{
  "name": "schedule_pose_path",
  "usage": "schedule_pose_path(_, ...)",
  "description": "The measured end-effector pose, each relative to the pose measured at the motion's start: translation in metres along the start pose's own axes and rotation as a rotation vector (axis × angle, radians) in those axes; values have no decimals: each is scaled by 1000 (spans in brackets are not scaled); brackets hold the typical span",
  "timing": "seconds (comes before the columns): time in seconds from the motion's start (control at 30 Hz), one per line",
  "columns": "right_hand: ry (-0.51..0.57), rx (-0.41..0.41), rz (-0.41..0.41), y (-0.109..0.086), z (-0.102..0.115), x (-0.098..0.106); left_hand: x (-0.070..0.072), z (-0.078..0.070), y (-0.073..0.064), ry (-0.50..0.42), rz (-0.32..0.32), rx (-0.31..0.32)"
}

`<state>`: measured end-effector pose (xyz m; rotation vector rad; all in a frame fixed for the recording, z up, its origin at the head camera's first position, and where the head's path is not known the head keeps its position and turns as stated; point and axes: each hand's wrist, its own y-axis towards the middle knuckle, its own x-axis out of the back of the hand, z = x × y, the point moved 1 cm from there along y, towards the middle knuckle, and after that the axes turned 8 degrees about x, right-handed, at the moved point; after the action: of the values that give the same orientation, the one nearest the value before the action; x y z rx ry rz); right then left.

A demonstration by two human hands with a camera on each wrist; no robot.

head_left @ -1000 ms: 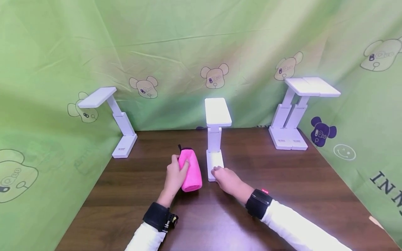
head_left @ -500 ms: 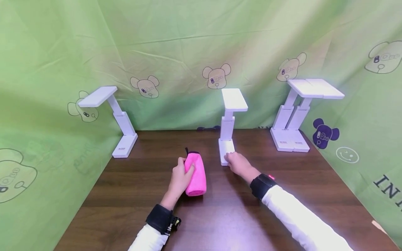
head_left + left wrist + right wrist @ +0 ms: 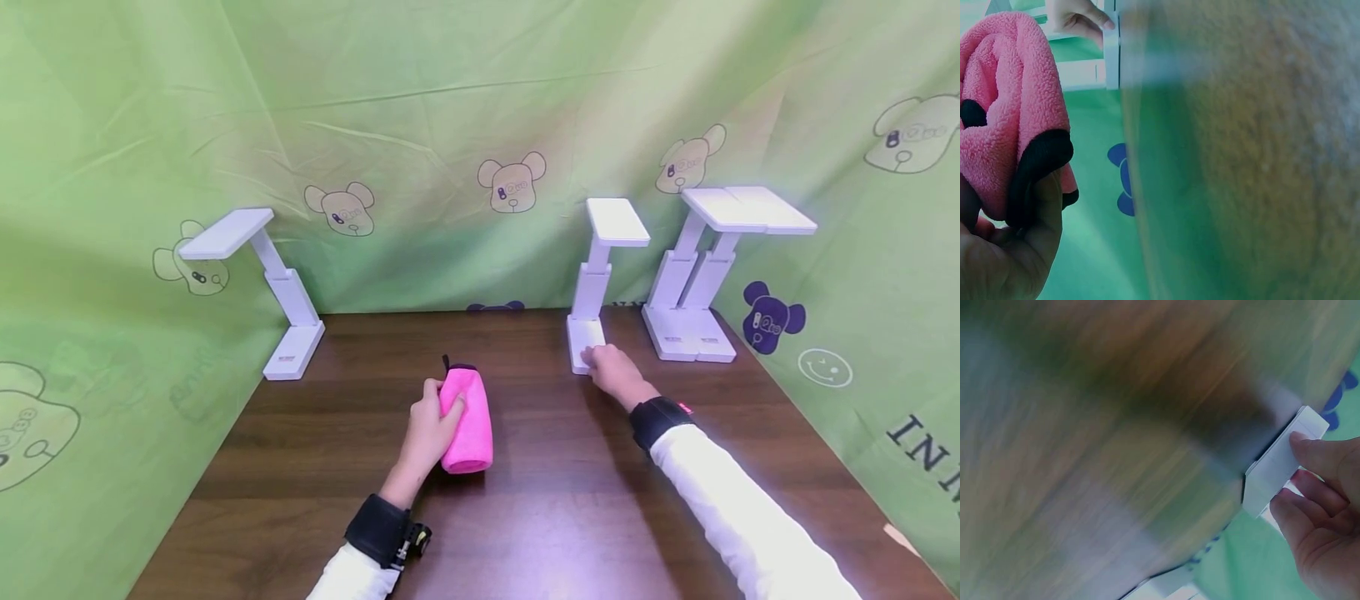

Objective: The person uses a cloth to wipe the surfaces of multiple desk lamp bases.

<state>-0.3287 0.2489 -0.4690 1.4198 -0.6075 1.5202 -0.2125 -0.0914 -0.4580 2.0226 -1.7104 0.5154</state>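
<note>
My left hand grips a folded pink towel with black edging and a small black loop at its far end. Its fleecy folds show close up in the left wrist view, where my fingers curl at the black edge. Further right, my right hand pinches the near end of a white desk lamp's base. That lamp's head is lit and tilted above a jointed stem. The right wrist view shows thumb and fingers on either side of the lamp base.
Two white lamps stand side by side at the back right, just beyond the held one. Another white lamp stands at the back left. A green printed curtain borders the brown wooden table behind and at the sides.
My right hand has slid the lamp rightward and back, toward the lamp pair. My left hand, still holding the towel, has shifted slightly right.
</note>
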Motion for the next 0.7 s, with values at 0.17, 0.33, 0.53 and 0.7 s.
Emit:
schedule_pose_path(0.17, 18, -88, 17, -1, -22, 6, 1, 0, 2, 7, 1, -7)
schedule_pose_path(0.33, 5, -133, 25, -1, -41, 11, 4, -1, 1, 0, 2, 6)
schedule_pose_path(0.53, 14, -164, 8, -4, -55, 14, 7, -2, 0, -32, 28, 31)
schedule_pose_path(0.7, 29, -196, 4, -7, -68, 11, 6, -1, 0, -32, 38, 37)
